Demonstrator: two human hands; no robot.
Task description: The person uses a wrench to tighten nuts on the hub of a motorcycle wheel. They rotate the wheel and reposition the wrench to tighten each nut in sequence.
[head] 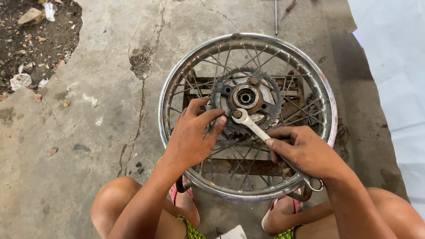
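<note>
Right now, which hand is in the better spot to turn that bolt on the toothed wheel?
The right hand, probably. It grips the wrench, whose head sits on a bolt of the sprocket. The left hand only rests on the sprocket's edge, steadying it.

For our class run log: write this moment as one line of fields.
left hand: fingers on sprocket | right hand: grips wrench | wrench head: at sprocket bolt | spoked wheel: flat on metal stand
</note>
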